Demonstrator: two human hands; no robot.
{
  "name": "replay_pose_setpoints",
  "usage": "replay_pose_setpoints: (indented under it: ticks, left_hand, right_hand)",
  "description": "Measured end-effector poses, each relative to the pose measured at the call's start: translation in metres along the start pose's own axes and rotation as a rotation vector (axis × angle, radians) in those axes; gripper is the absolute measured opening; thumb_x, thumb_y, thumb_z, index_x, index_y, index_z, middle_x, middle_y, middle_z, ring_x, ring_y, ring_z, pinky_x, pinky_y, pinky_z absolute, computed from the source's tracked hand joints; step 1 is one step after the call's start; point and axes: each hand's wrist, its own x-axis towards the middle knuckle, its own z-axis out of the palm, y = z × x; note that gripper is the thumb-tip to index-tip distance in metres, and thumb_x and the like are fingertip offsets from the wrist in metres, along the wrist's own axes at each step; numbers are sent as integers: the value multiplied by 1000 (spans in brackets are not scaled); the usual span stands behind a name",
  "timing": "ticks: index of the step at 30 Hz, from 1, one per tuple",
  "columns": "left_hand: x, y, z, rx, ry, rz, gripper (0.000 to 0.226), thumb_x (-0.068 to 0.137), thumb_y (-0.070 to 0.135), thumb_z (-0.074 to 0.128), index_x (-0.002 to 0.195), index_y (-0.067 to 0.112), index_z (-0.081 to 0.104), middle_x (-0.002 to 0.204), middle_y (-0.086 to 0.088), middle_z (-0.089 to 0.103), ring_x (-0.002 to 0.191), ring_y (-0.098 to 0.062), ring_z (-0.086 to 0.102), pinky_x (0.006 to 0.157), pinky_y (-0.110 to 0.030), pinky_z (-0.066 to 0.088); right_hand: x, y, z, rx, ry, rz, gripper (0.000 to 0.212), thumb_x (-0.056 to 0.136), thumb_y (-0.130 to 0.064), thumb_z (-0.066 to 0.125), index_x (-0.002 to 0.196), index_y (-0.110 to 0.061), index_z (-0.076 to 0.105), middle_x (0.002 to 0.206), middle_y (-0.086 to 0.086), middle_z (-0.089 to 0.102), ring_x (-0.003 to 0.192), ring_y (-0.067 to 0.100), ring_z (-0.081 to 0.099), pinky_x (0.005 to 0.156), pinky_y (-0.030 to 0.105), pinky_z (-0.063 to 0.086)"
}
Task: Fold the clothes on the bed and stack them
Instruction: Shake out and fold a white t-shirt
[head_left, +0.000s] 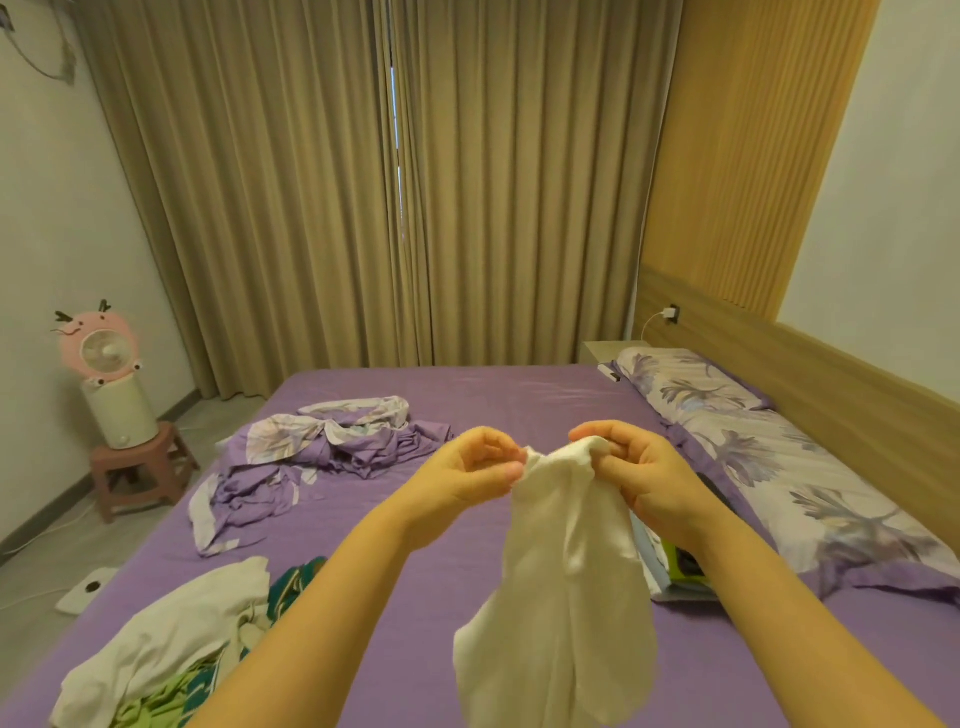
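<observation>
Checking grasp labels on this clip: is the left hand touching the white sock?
Touching. The head view shows the left hand pinching one side of the white sock's top edge with thumb and fingertips, with no gap visible.

Two hands, left (470, 470) and right (636, 475); one white garment (566, 587) (pinched by both); one heap of clothes (171, 644); one crumpled sheet (311, 452); one pillow (779, 462); one fan (101, 348); one stool (137, 467).
</observation>
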Motion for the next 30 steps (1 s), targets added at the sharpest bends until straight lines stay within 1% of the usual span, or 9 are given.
replay_pose_setpoints:
  ticks: [3,5,7,10,16,19,24,27,30]
  left_hand:
    - [-1,-20,15,19,-159,-100,53,84,35,68,133,27,50,136,5,54,124,-9,52,102,-37,45]
    - [-4,-31,22,-14,-204,-100,51,86,41,61,133,23,53,133,3,58,126,-14,51,106,-38,40]
    - [-6,-29,24,0,-187,-90,35,87,36,62,115,15,66,118,0,67,114,-14,60,102,-33,43]
    - [-7,-14,23,-44,-106,-44,6,79,25,68,77,21,72,82,4,68,79,-10,60,78,-23,47]
    - [-4,17,5,-206,42,29,15,78,18,65,88,7,69,74,-4,70,63,-13,64,60,-25,53]
    - [0,28,0,-198,73,32,17,77,19,64,89,7,69,76,-5,71,64,-14,65,59,-25,55]
    - [2,32,-8,-144,49,14,19,81,21,63,93,7,67,79,-4,70,70,-14,66,61,-26,55]
    - [-1,31,-8,-60,35,-13,15,85,21,62,92,9,68,81,-2,69,74,-14,66,64,-26,55]
    - [-3,27,-7,65,27,-32,15,86,19,65,95,8,71,86,-6,71,78,-16,67,73,-31,56]
  right_hand:
    - [1,-2,6,4,-25,-8,15,90,-6,57,102,-7,66,88,7,72,82,18,68,69,26,54]
    - [3,-7,6,-16,-56,-3,10,89,-7,58,94,-4,66,80,6,70,75,18,66,66,26,53]
    - [5,-13,3,-48,-86,19,10,88,-11,58,88,-5,66,74,3,68,70,15,63,62,25,51]
    - [7,-16,-7,-30,-151,92,28,86,-25,56,97,-2,67,85,9,67,78,20,62,69,29,52]
    - [4,-16,-33,-54,-193,198,31,89,-25,55,107,-2,66,100,8,69,97,21,64,93,38,49]
    - [9,-15,-36,-153,-124,264,31,86,-29,61,106,-4,67,103,4,69,106,18,61,94,38,49]
    - [16,-19,-29,-314,-68,372,20,97,-26,52,103,-11,64,102,10,69,93,23,69,72,36,57]
    - [23,-15,-16,-306,-41,358,22,102,-23,37,101,-7,53,99,15,71,86,25,71,80,42,53]
    - [35,-9,2,-155,29,271,25,103,-18,32,103,-6,53,100,8,72,87,21,71,85,41,45]
